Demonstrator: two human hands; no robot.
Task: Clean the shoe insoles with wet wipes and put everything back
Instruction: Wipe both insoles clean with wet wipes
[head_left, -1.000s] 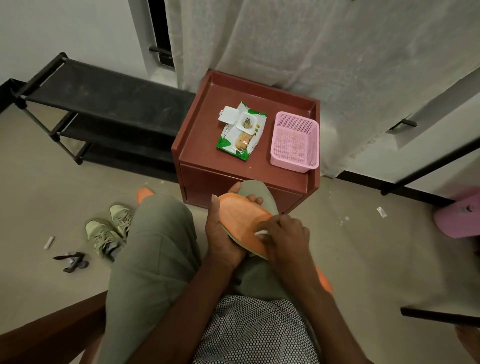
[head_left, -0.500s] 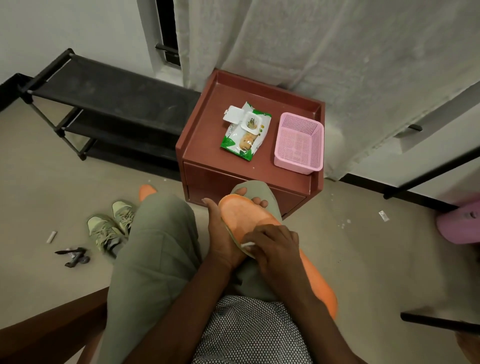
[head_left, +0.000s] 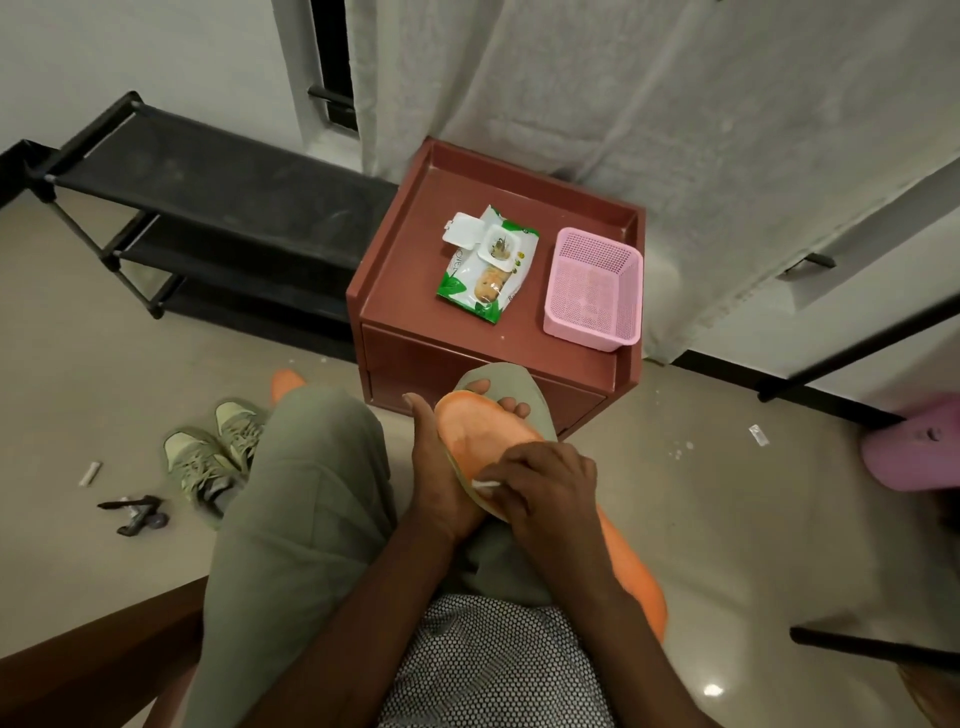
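Note:
An orange insole (head_left: 480, 434) lies tilted over my lap, toe end pointing away from me. My left hand (head_left: 441, 480) grips its left edge, fingertips curling over the far side. My right hand (head_left: 545, 486) presses a white wet wipe (head_left: 485, 484) onto the insole's near half; only a small bit of the wipe shows under the fingers. A second orange insole (head_left: 631, 577) lies under my right forearm. The wet wipe pack (head_left: 485, 265), lid flipped open, sits on the brown cabinet (head_left: 395, 280). A pair of green shoes (head_left: 213, 457) stands on the floor at left.
An empty pink basket (head_left: 592, 291) stands right of the wipe pack on the cabinet. A black shoe rack (head_left: 208, 208) runs along the left wall. Small black objects (head_left: 135, 512) and scraps lie on the floor. A pink stool (head_left: 914, 447) is at right.
My right hand has slid the wipe from the insole's middle back toward its near end. The left hand keeps its grip; the view shifted slightly.

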